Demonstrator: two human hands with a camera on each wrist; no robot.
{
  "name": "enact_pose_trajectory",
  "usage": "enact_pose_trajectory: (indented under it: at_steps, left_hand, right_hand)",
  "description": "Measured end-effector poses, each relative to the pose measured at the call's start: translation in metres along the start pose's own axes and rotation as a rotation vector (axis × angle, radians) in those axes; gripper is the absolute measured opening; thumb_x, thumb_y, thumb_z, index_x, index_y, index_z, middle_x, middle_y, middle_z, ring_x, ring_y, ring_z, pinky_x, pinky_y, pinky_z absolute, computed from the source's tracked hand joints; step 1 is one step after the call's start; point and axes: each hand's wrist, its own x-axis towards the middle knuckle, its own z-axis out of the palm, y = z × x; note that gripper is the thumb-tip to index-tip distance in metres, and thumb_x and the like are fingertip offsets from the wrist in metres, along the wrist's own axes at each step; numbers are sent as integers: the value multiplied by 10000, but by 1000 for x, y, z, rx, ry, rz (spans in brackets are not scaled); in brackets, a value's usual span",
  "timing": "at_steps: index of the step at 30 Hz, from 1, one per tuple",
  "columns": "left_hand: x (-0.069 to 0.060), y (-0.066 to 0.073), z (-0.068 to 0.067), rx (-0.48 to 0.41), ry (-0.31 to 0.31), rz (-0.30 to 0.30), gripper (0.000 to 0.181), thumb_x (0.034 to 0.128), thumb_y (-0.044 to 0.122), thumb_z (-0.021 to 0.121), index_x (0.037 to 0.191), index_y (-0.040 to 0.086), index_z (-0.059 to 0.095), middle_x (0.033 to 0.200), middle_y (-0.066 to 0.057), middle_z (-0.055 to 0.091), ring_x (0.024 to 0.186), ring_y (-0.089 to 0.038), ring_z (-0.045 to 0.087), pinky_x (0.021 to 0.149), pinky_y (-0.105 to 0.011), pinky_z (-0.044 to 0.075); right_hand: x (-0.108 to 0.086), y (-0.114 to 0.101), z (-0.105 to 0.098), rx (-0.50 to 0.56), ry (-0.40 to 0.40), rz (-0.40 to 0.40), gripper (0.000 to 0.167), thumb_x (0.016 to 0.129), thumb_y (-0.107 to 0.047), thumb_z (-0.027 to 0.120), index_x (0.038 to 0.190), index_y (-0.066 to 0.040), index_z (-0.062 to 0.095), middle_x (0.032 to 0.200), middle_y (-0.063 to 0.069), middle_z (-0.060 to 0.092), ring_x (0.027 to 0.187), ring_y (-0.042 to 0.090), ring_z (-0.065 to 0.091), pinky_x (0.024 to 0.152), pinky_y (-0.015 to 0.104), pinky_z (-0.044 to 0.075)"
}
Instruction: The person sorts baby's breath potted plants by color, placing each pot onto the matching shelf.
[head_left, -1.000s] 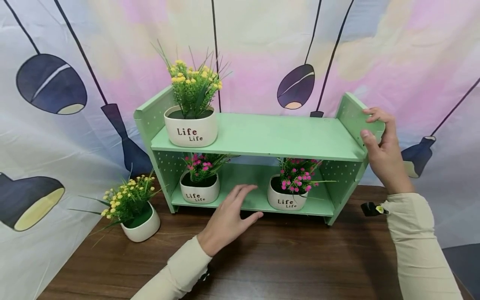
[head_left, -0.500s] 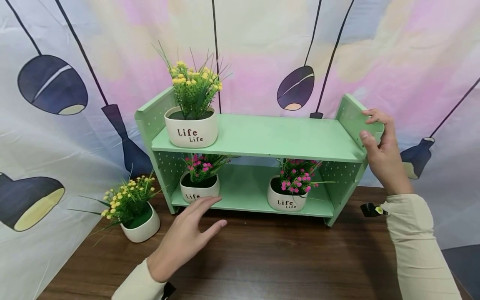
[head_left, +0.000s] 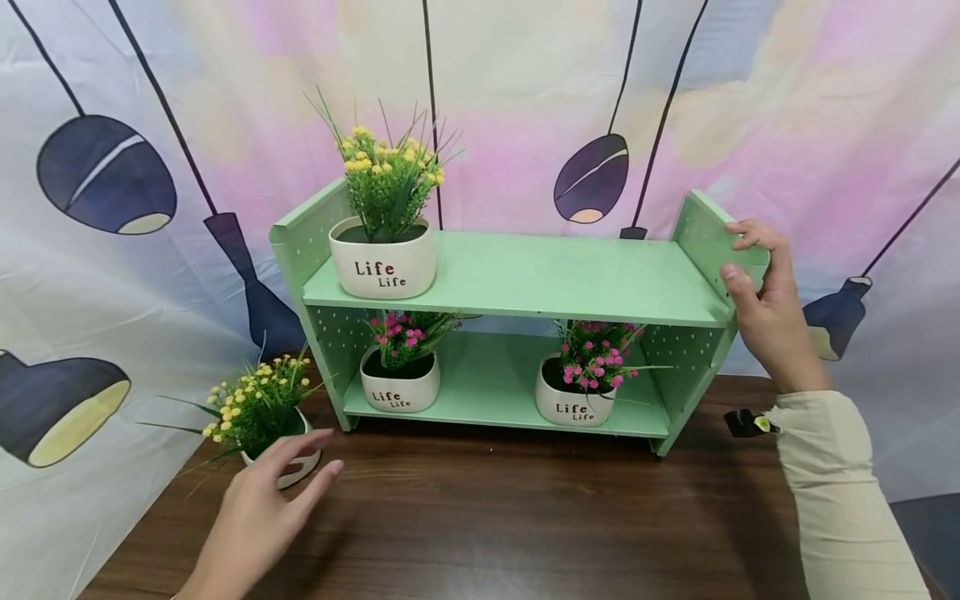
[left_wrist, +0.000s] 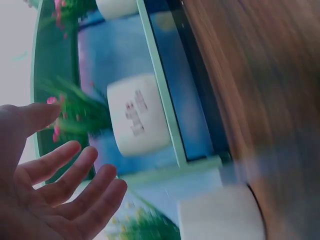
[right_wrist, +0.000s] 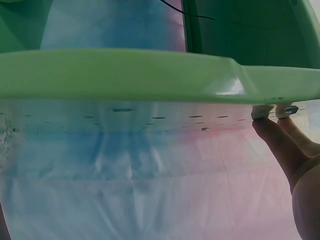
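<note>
A green two-tier shelf (head_left: 555,279) stands on the table. My right hand (head_left: 772,308) holds the top of its right side panel (head_left: 708,237), the thumb on the panel's inner side. My left hand (head_left: 262,508) has relaxed, parted fingers and holds nothing. It is in front of a white pot of yellow flowers (head_left: 255,404) left of the shelf, hiding part of the pot. In the left wrist view, that white pot (left_wrist: 220,215) shows apart from the fingers. Another potted yellow-flowered plant (head_left: 382,262) sits on the upper tier's left end.
On the lower tier stand two white pots with pink flowers, one on the left (head_left: 401,392) and one on the right (head_left: 573,404). The brown wooden table (head_left: 510,517) extends in front. A lamp-patterned cloth (head_left: 510,108) hangs behind the shelf.
My left hand has moved left and down from before the lower tier to the yellow-flowered pot on the table. The right hand stays at the side panel, and the pots have not moved.
</note>
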Motion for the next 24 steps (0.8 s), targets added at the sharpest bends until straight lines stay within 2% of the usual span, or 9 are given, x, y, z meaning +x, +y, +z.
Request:
enact_pose_trajectory:
  at_steps: [2,4,9,11,13,16,18,20,24]
  left_hand:
    - [-6,-11,-6,11,19,-45,332,946,229,829,1251,124,753,1191,-75,742,976,-304,745,739,-269,609]
    - [-10,-21,-12,24,34,-92,311,948,230,826,1225,104,762,1161,-85,754,947,-245,743,713,-152,560]
    - [-17,-44,-22,50,70,-178,305,951,256,823,1209,102,768,1030,-69,773,831,95,637,681,-11,434]
    - [-19,-52,-25,61,79,-201,294,955,262,818,1195,98,773,1002,-72,775,810,138,604,663,-8,420]
    - [-19,-61,-27,90,80,-218,261,957,270,814,1150,96,791,1003,-90,781,819,40,662,637,-47,435]
    - [-19,-73,-30,124,41,-250,258,980,306,785,1108,83,809,1028,-138,788,885,-229,743,635,-206,538]
    - [-18,-82,-32,139,-27,-281,320,1004,352,748,1112,58,810,1057,-183,784,927,-389,741,657,-366,588]
    - [-15,-90,-35,145,-120,-326,436,1030,423,693,1175,22,784,1134,-238,760,998,-466,718,718,-516,588]
    - [-9,-106,-39,180,-325,-415,710,1057,558,576,1379,-73,628,1381,-355,597,1192,-590,584,844,-667,526]
  right_hand:
    - [0,1,0,2,-4,-7,368,1112,-134,479,1430,5,357,1649,-27,318,1495,198,307,1010,290,382]
    - [0,2,-1,14,-6,-16,368,1110,-123,479,1430,12,357,1647,-18,319,1480,207,317,990,280,391]
    - [1,4,-3,27,2,-47,359,1103,-100,476,1425,18,370,1632,4,338,1480,208,310,1018,275,361]
    - [1,4,-3,25,5,-51,356,1102,-97,475,1423,17,373,1628,5,342,1486,205,303,1043,281,338]
    - [1,4,-3,43,5,-47,349,1102,-94,477,1418,14,376,1627,6,340,1477,209,307,1042,275,333]
    - [2,5,-2,65,4,-48,345,1100,-87,482,1409,22,374,1623,17,342,1472,218,306,1040,263,326]
    - [2,6,-1,67,4,-51,340,1099,-84,481,1401,27,373,1619,19,346,1468,220,308,1036,258,322]
    - [2,6,-1,50,6,-50,345,1099,-89,480,1401,32,368,1617,13,352,1473,214,304,1041,263,313]
    - [2,3,0,19,8,-40,351,1102,-103,475,1407,29,362,1619,-4,352,1479,199,298,1042,276,300]
